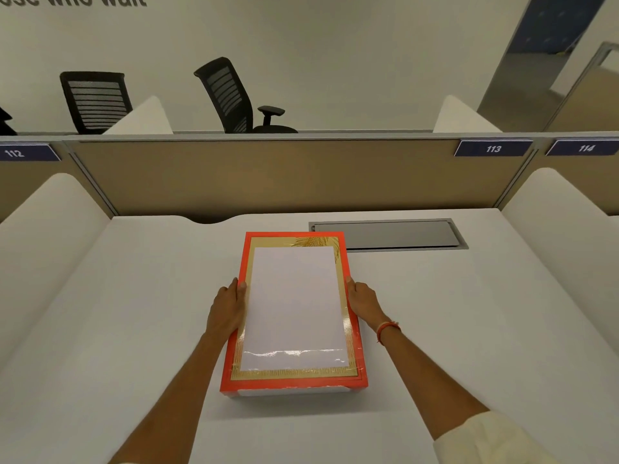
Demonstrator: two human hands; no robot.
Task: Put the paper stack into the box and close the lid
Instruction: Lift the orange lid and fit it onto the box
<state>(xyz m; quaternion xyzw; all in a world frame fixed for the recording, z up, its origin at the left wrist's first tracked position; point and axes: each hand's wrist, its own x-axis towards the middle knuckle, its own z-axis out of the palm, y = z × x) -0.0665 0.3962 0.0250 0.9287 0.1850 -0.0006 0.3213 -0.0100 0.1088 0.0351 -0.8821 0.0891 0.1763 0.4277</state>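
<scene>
A flat box with an orange-red lid [234, 363] lies lengthwise in the middle of the white desk [134, 313]. The lid has a gold inner border and a glossy clear window. A white paper stack [294, 296] shows through that window. Under the lid's near edge a strip of the grey-white box base [294, 394] is visible. My left hand [227, 306] grips the lid's left long edge, thumb on top. My right hand [363, 301], with an orange thread at the wrist, grips the right long edge opposite it.
A grey cable hatch [388, 234] is set flush in the desk behind and right of the box. White side dividers [43, 236] and a tan back partition [268, 175] enclose the desk. Two black office chairs [231, 95] stand beyond the partition.
</scene>
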